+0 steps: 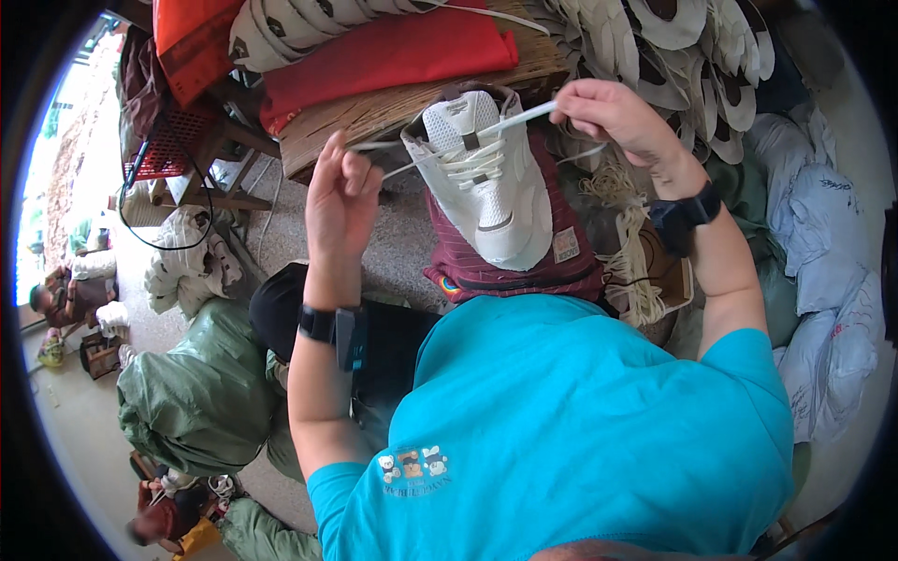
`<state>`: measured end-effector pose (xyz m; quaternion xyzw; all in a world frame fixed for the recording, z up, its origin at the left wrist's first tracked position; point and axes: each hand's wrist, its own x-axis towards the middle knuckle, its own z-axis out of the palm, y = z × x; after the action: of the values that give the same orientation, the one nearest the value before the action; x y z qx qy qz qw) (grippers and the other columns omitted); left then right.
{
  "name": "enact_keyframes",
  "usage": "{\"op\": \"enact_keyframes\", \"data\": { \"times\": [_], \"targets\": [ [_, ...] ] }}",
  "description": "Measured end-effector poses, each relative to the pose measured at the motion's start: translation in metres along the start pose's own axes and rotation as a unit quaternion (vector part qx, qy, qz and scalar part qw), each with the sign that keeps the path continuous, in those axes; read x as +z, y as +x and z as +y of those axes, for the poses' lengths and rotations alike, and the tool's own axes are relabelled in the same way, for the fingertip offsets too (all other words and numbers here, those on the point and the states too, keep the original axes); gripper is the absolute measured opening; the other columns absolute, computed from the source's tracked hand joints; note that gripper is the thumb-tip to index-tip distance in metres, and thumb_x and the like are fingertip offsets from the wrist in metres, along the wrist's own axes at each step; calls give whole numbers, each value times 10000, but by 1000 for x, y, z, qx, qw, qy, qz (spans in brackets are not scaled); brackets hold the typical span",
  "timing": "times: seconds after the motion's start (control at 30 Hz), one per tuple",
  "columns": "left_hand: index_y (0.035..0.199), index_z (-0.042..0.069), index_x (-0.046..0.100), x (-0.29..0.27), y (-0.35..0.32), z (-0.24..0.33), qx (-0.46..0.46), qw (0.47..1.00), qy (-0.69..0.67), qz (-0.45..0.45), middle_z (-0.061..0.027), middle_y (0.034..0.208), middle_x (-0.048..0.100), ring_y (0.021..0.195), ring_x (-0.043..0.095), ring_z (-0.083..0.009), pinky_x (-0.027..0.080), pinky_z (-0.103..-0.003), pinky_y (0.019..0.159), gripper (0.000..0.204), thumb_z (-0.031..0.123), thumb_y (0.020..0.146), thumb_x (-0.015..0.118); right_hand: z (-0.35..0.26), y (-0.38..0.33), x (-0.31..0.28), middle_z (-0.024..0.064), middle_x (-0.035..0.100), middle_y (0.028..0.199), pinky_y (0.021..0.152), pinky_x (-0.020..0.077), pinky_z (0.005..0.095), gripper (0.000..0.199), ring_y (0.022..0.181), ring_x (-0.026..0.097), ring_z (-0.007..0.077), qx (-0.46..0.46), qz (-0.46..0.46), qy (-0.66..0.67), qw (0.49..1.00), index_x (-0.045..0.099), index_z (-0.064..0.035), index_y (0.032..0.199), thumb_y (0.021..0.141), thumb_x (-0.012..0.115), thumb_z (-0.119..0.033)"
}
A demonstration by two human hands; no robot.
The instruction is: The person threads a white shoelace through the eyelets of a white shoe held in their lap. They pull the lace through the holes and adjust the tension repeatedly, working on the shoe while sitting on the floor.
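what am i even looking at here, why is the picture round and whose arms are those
One picture, from a wide fisheye camera worn on a person's head, looking down; that bends the edges round. The arms are the wearer's own, over a turquoise t-shirt. A white lace-up sports shoe rests on a dark red striped cushion on the lap. The left hand and right hand each pinch an end of the flat white shoelace, pulling outward. Stacks of white shoe uppers lie on a wooden table beyond.

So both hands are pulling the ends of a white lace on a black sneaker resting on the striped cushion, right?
Not quite: the head view shows the sneaker is white, not black. Otherwise right: the left hand and right hand each pull an end of the white lace, over the striped cushion.
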<state>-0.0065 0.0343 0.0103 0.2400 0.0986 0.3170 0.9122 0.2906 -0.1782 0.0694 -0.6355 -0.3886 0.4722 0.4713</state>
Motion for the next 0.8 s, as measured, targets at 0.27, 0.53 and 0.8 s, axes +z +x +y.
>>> {"op": "enact_keyframes", "data": {
  "times": [0.27,0.53,0.8],
  "targets": [
    [1206,-23,506,-88,-51,78,61,965,65,246,-48,858,525,636,427,-85,361,-235,589,227,3,987,456,103,-21,-37,67,636,824,739,489,345,180,737,616,204,-101,156,-393,901,735,-67,938,941,611,-197],
    [1205,22,480,-128,-65,120,211,885,123,397,-93,902,608,600,467,-103,373,-246,537,220,36,1003,393,166,-34,-99,234,639,1165,877,581,372,260,1048,669,340,60,374,336,862,529,62,1196,995,523,-105],
    [1340,-17,465,-23,-39,34,101,899,358,232,-177,1213,675,609,470,-43,365,-158,514,368,129,1013,549,122,-23,-74,80,657,1005,426,277,180,391,540,384,21,87,302,321,894,484,32,1348,973,510,-73]
  ]
}}
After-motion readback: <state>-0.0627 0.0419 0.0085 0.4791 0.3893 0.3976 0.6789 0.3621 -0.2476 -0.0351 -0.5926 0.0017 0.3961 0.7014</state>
